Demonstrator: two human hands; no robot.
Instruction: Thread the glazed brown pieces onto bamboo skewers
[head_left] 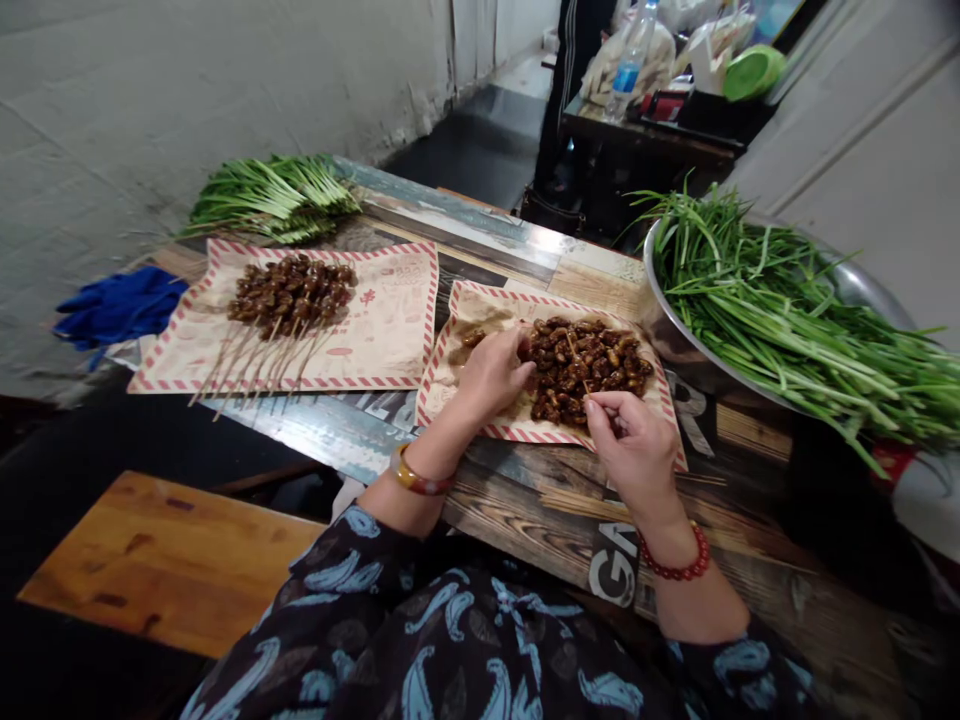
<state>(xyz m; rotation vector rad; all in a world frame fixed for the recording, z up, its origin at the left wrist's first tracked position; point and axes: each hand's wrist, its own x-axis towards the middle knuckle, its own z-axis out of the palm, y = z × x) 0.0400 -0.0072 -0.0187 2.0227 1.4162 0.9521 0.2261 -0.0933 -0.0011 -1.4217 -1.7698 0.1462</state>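
Observation:
A heap of glossy dark-brown oval pieces (570, 365), which look like silkworm pupae, lies on a striped-edge paper sheet (444, 400) on the table. My right hand (628, 435) pinches a thin wooden skewer (586, 384) at the heap's near side; its tip reaches over the pieces. At the heap's left edge is my left hand (495, 370), fingers curled in and touching the pieces, with whatever they hold hidden. On a second paper sheet (397, 300) to the left, several loaded skewers (289, 295) lie side by side, sticks toward me. Bare skewers (577, 502) lie before my right hand.
A metal bowl (679, 325) heaped with green chives (787, 300) stands at right. Another bundle of chives (274, 195) and blue gloves (120, 305) lie at left. Behind, a person's dark trouser leg (574, 80) shows beside a cluttered side table (660, 140). A wooden stool (172, 560) is at lower left.

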